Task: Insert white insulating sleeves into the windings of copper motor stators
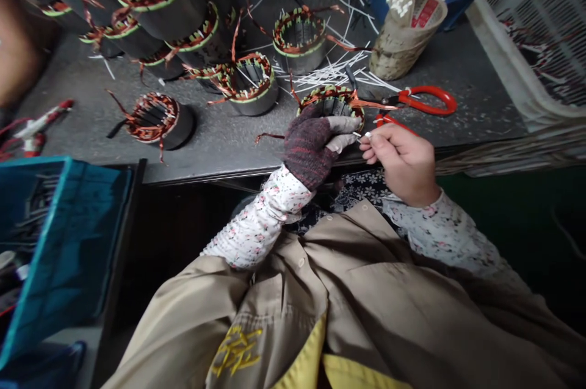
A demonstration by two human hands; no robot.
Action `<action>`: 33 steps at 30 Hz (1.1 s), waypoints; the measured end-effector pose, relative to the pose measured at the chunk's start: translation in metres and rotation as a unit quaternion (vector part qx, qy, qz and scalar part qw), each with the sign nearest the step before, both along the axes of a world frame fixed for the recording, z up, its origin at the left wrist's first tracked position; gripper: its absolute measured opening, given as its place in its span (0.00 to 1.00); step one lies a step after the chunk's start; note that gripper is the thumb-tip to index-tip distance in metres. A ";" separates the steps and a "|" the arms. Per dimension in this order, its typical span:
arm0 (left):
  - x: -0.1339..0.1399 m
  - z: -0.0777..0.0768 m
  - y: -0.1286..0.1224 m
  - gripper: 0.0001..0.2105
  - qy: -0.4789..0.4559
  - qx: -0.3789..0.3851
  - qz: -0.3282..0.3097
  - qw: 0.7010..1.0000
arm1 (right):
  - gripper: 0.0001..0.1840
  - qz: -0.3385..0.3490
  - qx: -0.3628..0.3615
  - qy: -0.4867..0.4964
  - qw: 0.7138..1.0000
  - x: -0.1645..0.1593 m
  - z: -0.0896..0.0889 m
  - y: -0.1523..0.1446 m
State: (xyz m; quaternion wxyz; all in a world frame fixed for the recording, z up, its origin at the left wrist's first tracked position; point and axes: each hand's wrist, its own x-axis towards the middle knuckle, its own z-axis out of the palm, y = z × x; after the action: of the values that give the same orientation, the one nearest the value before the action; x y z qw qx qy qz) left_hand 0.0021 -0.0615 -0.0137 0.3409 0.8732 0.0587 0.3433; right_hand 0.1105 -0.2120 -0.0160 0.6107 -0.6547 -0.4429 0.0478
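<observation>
My left hand, in a dark knitted glove with pale covered fingertips, is closed over the near left side of a motor stator. Copper windings and light green insulation line the stator's upper rim, and copper leads stick out from it. Just right of that rim, my right hand is bare and pinches a short thin white strip between thumb and fingers. Red-handled scissors lie behind my right hand, their blades beside the stator. My gloved hand hides the stator's near wall.
More stators stand on the bench, including one at the left, with others stacked at the back left. Loose white strips lie behind, beside a cup of white sticks. A white basket and teal bin flank me. Someone's arm shows far left.
</observation>
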 end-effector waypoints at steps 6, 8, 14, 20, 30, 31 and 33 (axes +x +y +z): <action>0.001 0.003 0.002 0.11 0.048 0.037 0.012 0.998 | 0.11 -0.032 -0.059 -0.116 0.991 0.010 0.004 0.005; 0.002 0.001 0.003 0.12 0.059 0.050 0.008 0.997 | 0.11 -0.030 -0.079 -0.122 0.989 0.015 0.001 0.011; 0.001 0.000 0.005 0.11 0.064 0.091 0.011 0.994 | 0.11 -0.038 -0.046 -0.078 0.995 0.013 0.002 0.014; 0.001 0.005 0.001 0.10 0.086 0.117 0.021 0.989 | 0.18 0.043 -0.090 0.009 0.995 0.008 0.033 0.001; -0.003 -0.004 0.001 0.36 0.067 0.100 0.042 0.992 | 0.26 0.184 0.017 0.225 0.957 0.014 0.033 -0.011; -0.003 -0.005 0.000 0.38 0.086 0.098 0.052 0.990 | 0.26 0.167 0.017 0.223 0.960 0.014 0.036 -0.012; -0.001 -0.005 -0.005 0.39 0.115 0.099 0.064 0.986 | 0.24 0.140 0.044 0.225 0.963 0.017 0.042 -0.006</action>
State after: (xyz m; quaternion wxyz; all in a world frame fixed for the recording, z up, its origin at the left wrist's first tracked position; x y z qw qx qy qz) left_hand 0.0016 -0.0670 -0.0187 0.2211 0.9308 0.1191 0.2656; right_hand 0.1273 -0.2184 0.0263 0.7098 -0.5312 -0.3830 0.2594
